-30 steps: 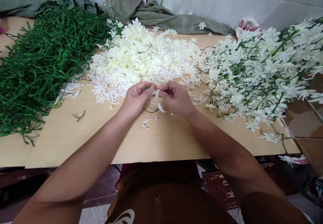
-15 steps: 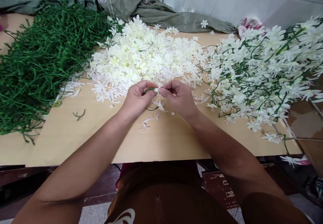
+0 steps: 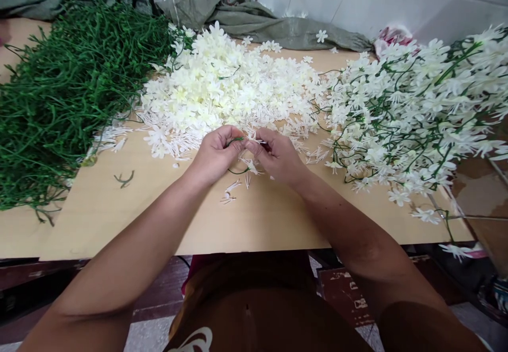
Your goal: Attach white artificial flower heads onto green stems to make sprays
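Observation:
My left hand (image 3: 216, 153) is closed in a pinch on a thin green plastic stem (image 3: 235, 140) that curls down under my fingers. My right hand (image 3: 278, 156) is pinched close against it, fingertips on a small white flower piece (image 3: 254, 141) at the stem's tip. Both hands meet just in front of a big heap of loose white artificial flowers (image 3: 226, 87). A few white petal bits (image 3: 232, 190) lie on the tabletop (image 3: 257, 219) under my wrists.
A large pile of bare green stems (image 3: 67, 87) fills the left side. Finished stems with white flowers (image 3: 416, 108) are heaped on the right. Grey-green cloth (image 3: 246, 21) lies along the tiled wall. A stray green stem piece (image 3: 125, 179) rests left of my arm.
My hands have stayed in the same spot. The fingertips have closed tighter together, the right hand's fingers pressing the white piece toward the stem tip.

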{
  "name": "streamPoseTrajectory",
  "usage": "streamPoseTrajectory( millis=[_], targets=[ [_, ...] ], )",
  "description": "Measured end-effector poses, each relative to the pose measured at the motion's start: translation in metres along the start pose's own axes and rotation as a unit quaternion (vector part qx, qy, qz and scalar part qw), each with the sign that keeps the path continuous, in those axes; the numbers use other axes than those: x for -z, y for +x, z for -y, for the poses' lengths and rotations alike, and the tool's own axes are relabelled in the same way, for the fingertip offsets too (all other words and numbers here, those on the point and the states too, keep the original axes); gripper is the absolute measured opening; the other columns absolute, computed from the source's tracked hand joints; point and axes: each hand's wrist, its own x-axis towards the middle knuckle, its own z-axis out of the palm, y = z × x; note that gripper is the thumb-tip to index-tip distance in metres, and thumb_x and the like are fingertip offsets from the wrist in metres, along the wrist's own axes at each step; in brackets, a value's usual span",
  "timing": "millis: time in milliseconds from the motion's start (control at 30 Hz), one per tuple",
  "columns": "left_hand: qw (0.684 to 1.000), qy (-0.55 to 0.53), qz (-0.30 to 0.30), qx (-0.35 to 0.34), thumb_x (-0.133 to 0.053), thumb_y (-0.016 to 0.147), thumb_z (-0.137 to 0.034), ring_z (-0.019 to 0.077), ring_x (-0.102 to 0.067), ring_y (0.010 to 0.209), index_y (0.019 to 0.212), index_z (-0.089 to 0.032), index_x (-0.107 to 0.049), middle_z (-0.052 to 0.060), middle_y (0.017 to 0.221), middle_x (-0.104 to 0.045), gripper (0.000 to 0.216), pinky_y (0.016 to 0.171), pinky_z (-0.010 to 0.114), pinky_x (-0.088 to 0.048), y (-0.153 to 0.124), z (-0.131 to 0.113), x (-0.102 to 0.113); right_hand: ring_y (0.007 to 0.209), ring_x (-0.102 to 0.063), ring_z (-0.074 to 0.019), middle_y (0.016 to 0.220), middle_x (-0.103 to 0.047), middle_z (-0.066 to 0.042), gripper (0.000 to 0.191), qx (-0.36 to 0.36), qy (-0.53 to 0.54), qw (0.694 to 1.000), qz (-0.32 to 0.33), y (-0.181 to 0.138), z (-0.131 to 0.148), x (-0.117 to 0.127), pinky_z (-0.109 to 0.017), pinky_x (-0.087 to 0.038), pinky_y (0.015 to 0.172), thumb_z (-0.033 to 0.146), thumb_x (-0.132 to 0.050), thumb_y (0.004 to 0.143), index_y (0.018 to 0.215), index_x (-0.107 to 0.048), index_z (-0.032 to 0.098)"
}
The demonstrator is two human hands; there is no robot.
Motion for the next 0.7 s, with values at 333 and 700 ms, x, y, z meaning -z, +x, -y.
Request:
streamPoseTrajectory(
  millis=[333, 700],
  targets=[
    [0.998, -0.013, 0.062, 0.019, -0.060, 0.071, -0.024, 0.0059, -0.026, 0.045, 0.074, -0.017, -0.055, -0.007, 0.052, -0.037, 0.009, 0.045, 0.023, -0.021, -0.001, 0.000, 0.006, 0.056, -0.034, -0.0081, 0.059, -0.040, 0.004, 0.048, -0.011, 0.095, 0.995, 0.027, 0.002, -0.003, 0.007, -0.025, -0.029, 0.054, 0.064, -0.051, 0.086, 0.068, -0.049, 0.019],
    [0.992, 0.019, 0.122, 0.012, -0.057, 0.084, -0.049, 0.0071, -0.027, 0.047, 0.066, -0.018, -0.048, -0.005, 0.052, -0.033, 0.037, 0.046, 0.025, -0.018, -0.001, 0.012, 0.006, 0.057, -0.037, -0.0081, 0.059, -0.044, 0.004, 0.023, -0.008, 0.047, 0.999, -0.025, -0.001, -0.002, 0.004, -0.025, -0.031, 0.057, 0.027, -0.050, 0.089, 0.067, -0.049, 0.019]
  ],
)
